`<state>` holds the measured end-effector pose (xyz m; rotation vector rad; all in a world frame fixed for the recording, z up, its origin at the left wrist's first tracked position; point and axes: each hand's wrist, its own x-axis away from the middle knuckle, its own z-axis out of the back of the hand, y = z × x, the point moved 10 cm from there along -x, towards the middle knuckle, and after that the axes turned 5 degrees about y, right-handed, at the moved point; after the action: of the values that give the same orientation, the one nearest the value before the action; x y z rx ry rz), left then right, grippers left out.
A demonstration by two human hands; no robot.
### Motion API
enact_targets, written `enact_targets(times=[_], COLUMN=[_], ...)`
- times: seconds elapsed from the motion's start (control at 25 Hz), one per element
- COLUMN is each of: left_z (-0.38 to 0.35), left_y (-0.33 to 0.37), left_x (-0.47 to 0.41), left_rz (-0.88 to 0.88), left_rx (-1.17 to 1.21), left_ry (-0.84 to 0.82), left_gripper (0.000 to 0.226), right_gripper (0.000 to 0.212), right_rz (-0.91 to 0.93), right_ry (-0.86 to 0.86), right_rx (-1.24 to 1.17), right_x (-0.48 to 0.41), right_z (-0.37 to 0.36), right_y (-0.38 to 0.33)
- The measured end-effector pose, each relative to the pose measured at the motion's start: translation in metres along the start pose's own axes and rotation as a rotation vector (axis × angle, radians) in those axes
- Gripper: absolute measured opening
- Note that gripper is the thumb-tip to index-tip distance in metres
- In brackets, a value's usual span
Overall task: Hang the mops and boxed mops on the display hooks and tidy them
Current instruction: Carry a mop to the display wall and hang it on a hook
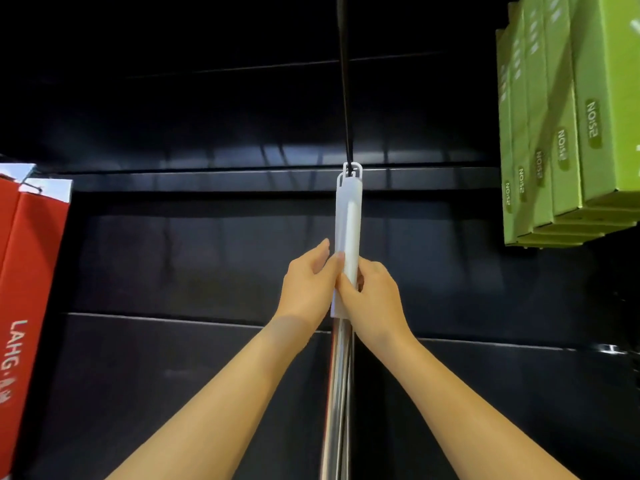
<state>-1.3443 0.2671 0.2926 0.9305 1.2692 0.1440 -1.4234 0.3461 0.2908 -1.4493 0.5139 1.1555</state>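
Observation:
Mop handles with white plastic grips and shiny metal poles hang from a black display hook by the loops at their tops. There look to be two mops side by side. My left hand lies against the left side of the white grip, its fingers fairly straight and its thumb on the front. My right hand holds the grip from the right, with its thumb across the front and its fingers curled behind. Both hands are at the grip's lower end.
Several green boxed mops hang at the upper right. Red boxed mops hang at the left edge. The display's back wall is made of dark panels.

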Motion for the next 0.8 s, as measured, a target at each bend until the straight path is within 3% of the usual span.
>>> enact_targets(times=[0.12,0.24,0.28,0.4,0.52,0.64,0.8], left_z=[0.018,0.054,0.064,0.101,0.157,0.216,0.301], left_y=[-0.018,-0.023,-0.024,-0.029,-0.051,-0.088,-0.131], left_x=[0.042,0.084,0.099,0.155,0.227,0.303,0.431], left_rz=[0.008,-0.013,-0.024,0.004,0.048,0.137,0.343], left_rx=[-0.125,-0.379,-0.463,-0.664,-0.925,-1.148,-1.255], left_ry=[-0.015,-0.022,-0.051,-0.139,-0.200,-0.312,-0.423], left_gripper=[0.052,0.054,0.054,0.056,0.058,0.063,0.074], right_gripper=[0.044,0.074,0.077,0.069,0.065,0.066,0.063], right_rz=[0.009,-0.172,-0.205,-0.066,-0.022,-0.099,-0.220], right_ry=[0.094,0.141,0.149,0.153,-0.006,-0.269,-0.608], right_rx=[-0.024,0.165,0.221,0.391,0.554,0.720,0.812], right_x=[0.038,0.081,0.096,0.148,0.223,0.311,0.451], right_z=[-0.004,-0.002,0.000,-0.008,-0.048,-0.091,-0.135], right_y=[0.004,0.010,0.008,-0.026,-0.046,-0.045,-0.039])
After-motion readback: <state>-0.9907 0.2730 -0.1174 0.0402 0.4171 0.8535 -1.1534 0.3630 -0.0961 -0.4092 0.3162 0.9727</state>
